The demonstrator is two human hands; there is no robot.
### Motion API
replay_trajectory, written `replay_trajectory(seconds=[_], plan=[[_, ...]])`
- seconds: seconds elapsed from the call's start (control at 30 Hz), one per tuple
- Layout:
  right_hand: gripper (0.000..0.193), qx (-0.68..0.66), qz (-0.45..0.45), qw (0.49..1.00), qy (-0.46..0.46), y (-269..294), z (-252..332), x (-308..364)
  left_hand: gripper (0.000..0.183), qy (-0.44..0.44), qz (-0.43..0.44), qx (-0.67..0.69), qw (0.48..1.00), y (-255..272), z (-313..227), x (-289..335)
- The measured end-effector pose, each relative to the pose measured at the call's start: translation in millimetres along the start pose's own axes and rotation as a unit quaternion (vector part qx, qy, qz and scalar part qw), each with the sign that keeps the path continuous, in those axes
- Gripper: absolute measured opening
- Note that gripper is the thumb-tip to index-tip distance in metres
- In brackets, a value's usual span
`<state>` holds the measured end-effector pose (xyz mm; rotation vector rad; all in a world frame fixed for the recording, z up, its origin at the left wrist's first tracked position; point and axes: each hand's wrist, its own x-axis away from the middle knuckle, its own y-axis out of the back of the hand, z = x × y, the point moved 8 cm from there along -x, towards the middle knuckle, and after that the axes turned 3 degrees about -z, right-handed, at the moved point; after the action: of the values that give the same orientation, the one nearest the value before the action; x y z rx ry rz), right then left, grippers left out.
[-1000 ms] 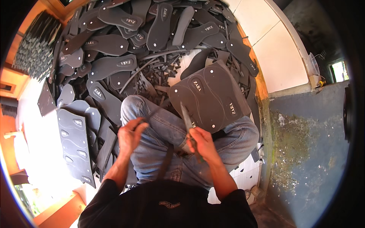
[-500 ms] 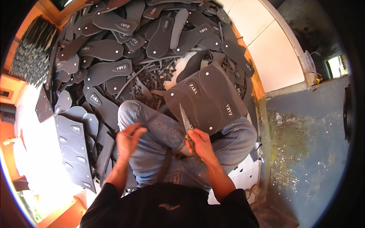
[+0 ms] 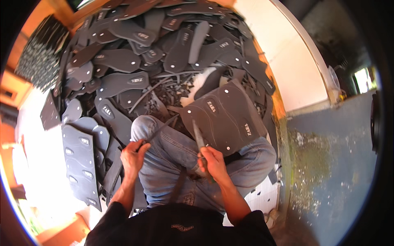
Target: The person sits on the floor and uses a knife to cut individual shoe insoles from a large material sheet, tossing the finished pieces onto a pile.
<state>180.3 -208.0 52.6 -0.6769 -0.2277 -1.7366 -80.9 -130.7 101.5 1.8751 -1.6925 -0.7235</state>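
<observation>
A knife (image 3: 198, 135) with a long pointed blade is gripped in my right hand (image 3: 211, 164), its tip against or just over a dark foam sole sheet (image 3: 230, 117). That sheet has sole outlines and white dots on it and rests across my right leg. Above my left knee, my left hand (image 3: 133, 158) is closed and pinches one end of a thin dark foam strip (image 3: 162, 129). The strip's other end reaches toward the sheet's left corner; whether it is still joined there I cannot tell.
Cut foam soles (image 3: 117, 59) are heaped ahead and to my left, with thin offcuts (image 3: 170, 92) among them. An uncut sole sheet (image 3: 80, 164) leans at my left. A bundled stack of dark pieces (image 3: 43, 53) stands far left. A blue-grey wall (image 3: 328, 164) is at my right.
My left hand has moved slightly left and down, and the strip now shows stretched out from it toward the sheet. The knife stays near the same edge. The whole view has shifted a little.
</observation>
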Motion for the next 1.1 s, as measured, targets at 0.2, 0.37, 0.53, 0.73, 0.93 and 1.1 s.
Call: replay_trajectory(seconds=[0.2, 0.37, 0.53, 0.73, 0.93, 1.1], plan=[[0.027, 0.424, -0.125, 0.835, 0.327, -23.3, 39.5, 13.2, 0.036, 0.234, 0.314, 0.304, 0.868, -47.5, -1.0, 34.9], [0.026, 0.145, 0.093, 0.982, 0.079, -73.3, 8.3, 8.1, 0.032, 0.084, 0.113, 0.189, 0.972, -17.1, -8.4, 37.7], [0.024, 0.087, -0.066, 0.988, 0.111, 31.3, 14.3, -4.2, 0.027, 0.230, -0.083, -0.011, 0.970, 74.3, 126.3, 45.2], [0.022, 0.295, -0.274, 0.882, 0.245, 98.4, 24.3, 60.8, 0.038, 0.171, -0.209, 0.028, 0.962, 80.2, 139.0, 62.9], [0.023, 0.234, -0.314, 0.894, 0.218, 107.8, 2.9, 89.8, 0.039, 0.342, 0.263, 0.576, 0.694, -137.5, 1.5, 79.7], [0.026, 0.173, -0.352, 0.896, 0.206, 134.1, -18.2, 104.5, 0.037, 0.479, 0.277, 0.441, 0.707, -219.4, -24.0, 103.6]])
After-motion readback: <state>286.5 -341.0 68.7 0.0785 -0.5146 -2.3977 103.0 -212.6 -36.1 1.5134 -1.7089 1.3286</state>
